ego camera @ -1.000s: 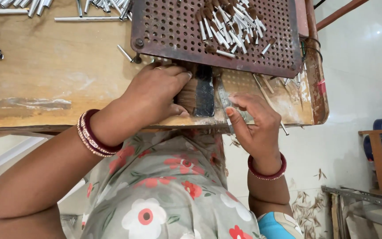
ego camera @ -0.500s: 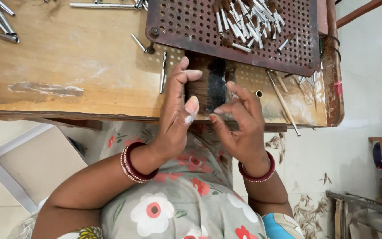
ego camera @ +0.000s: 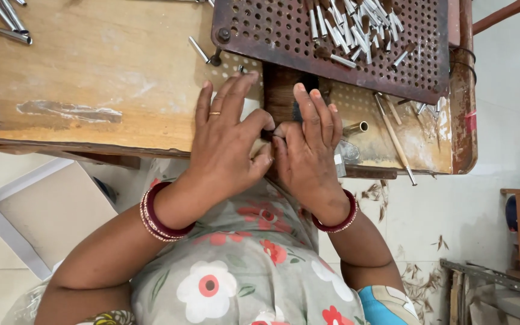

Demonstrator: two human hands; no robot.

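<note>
Both hands have dropped flat since half a second ago, when the fingertips were raised and meeting above the bench edge. Left hand (ego camera: 227,141) now lies palm down, fingers spread, a ring on one finger, thumb tip meeting the right thumb. Right hand (ego camera: 308,147) lies alongside, fingers together and pointing at a dark wooden block (ego camera: 284,99) set in the bench (ego camera: 91,78). Between the two thumbs something small seems pinched; too hidden to name, and I cannot tell if either hand truly grips it. Judgement: pressing evenly with both palms and keeping the thumbs close would hold the work steady against the block. Just right of the right hand, a short brass tube (ego camera: 354,127) and a thin rod (ego camera: 394,137) lie on a pale perforated sheet (ego camera: 368,111). Beyond, a rusty perforated metal plate (ego camera: 272,30) carries a heap of small metal pins (ego camera: 356,27); its far edge is cut off. More metal pieces (ego camera: 6,24) lie far left, partly out of frame.
</note>
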